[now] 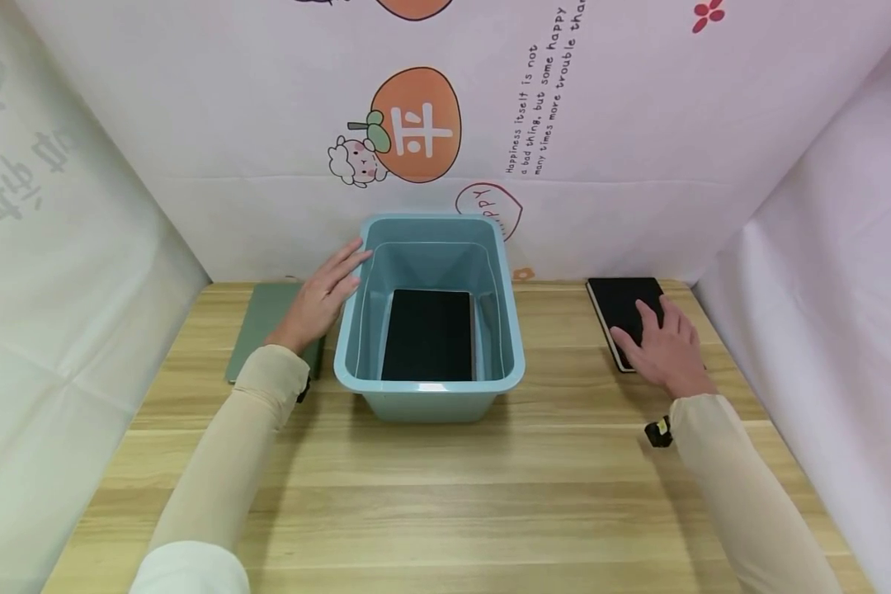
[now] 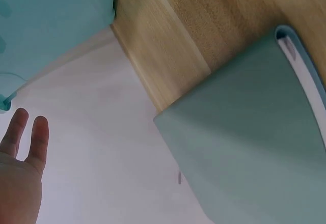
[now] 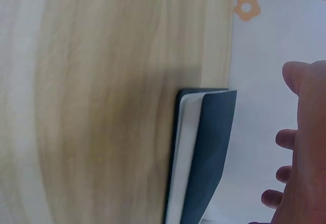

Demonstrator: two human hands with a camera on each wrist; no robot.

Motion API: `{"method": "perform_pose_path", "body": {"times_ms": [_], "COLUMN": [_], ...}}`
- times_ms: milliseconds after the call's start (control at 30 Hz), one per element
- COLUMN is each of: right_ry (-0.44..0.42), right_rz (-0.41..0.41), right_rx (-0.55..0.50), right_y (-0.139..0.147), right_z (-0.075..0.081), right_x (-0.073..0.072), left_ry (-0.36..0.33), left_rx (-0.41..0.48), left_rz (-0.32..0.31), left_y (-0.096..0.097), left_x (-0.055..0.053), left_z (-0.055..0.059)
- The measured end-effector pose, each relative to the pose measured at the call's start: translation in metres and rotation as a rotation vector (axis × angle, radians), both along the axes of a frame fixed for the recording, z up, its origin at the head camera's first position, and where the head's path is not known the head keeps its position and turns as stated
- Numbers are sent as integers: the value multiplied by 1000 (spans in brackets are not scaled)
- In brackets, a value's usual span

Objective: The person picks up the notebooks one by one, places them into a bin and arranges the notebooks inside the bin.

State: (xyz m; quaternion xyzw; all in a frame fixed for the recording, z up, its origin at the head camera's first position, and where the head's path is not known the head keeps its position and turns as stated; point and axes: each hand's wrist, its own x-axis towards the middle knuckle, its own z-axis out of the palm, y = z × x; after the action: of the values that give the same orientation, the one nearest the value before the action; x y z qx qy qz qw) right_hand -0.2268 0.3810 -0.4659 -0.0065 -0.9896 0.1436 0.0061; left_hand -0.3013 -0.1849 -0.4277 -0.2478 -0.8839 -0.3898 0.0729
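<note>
A blue plastic bin (image 1: 429, 404) stands on the table with a black notebook (image 1: 427, 337) lying flat inside it. Beside the bin's left rim is my left hand (image 1: 322, 299), fingers extended and holding nothing; whether the fingertips touch the rim, I cannot tell. Below that hand lies a green notebook (image 1: 256, 330), shown larger in the left wrist view (image 2: 244, 122). On the right, a second black notebook (image 1: 618, 301) rests on the table. My right hand (image 1: 668, 345) is over it with spread, slightly bent fingers. In the right wrist view the hand (image 3: 308, 147) appears apart from the notebook (image 3: 211, 142).
The wooden table (image 1: 416, 503) ends at a white printed cloth (image 1: 601, 165) behind the bin. White cloth also hangs along the left (image 1: 67, 247) and right sides. A small black device (image 1: 659, 432) is on the right wrist.
</note>
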Motion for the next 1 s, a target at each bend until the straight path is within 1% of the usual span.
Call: {"method": "perform_pose_path", "body": {"times_ms": [233,467,767,1000], "right_ry": [-12,-72,-156,-226], "right_rz": [-32,-55,-98,-121], "right_rx": [-18,-35,-49,-65], "right_y": [12,23,33,39], "right_z": [-8,-14,-21,-25], "right_x": [5,8,12,13], "left_ry": [2,-12,-3,-9], "left_rx": [-10,-4,22,44], "left_rz": [-5,-8,-11,-17], "left_y": [-1,-1,-1,1], "left_x": [-1,0,-1,0], "left_z": [0,0,-2,-3]}}
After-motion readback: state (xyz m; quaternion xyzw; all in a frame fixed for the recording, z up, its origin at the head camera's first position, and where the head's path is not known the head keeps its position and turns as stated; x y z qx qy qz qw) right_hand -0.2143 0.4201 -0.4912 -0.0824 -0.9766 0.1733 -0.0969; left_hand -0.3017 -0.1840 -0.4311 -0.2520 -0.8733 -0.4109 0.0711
